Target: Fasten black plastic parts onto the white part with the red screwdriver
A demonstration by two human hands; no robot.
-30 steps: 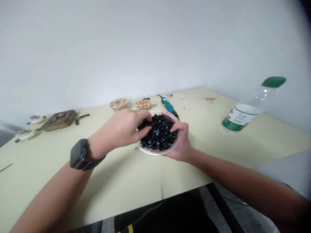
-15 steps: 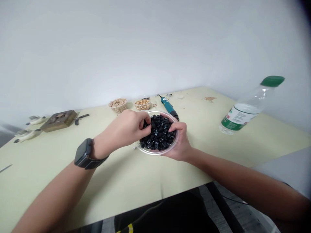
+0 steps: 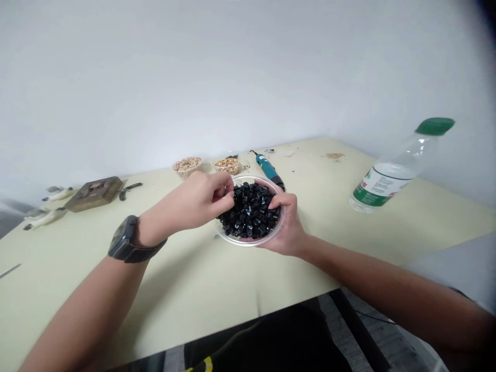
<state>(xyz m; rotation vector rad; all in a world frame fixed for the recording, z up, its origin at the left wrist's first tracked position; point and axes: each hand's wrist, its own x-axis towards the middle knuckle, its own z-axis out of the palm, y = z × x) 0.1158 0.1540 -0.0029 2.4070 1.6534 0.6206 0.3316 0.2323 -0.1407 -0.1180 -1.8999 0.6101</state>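
Note:
My right hand (image 3: 285, 222) grips a round clear plastic tub (image 3: 248, 243) from its right side, thumb over the rim. Small black plastic pieces (image 3: 251, 212), short and roughly cylindrical, fill the tub, which is tilted toward me above the table. At the tub's upper left rim, my left hand (image 3: 201, 199) has thumb and fingers pinched together close to the black pieces. Whatever may be between those fingertips is hidden. A black watch (image 3: 126, 240) is on the left wrist.
Behind the tub are two clear bowls, one of pale pieces (image 3: 187, 166), one of yellow-brown pieces (image 3: 227, 165), and a teal power screwdriver (image 3: 267, 168). A metal block (image 3: 93, 195) and a black-handled tool (image 3: 129, 190) lie left. A green-capped bottle (image 3: 383, 181) stands right.
My left hand has drawn back slightly to the left, from over the black pieces to the tub's rim. My right hand and the tub have stayed nearly in place.

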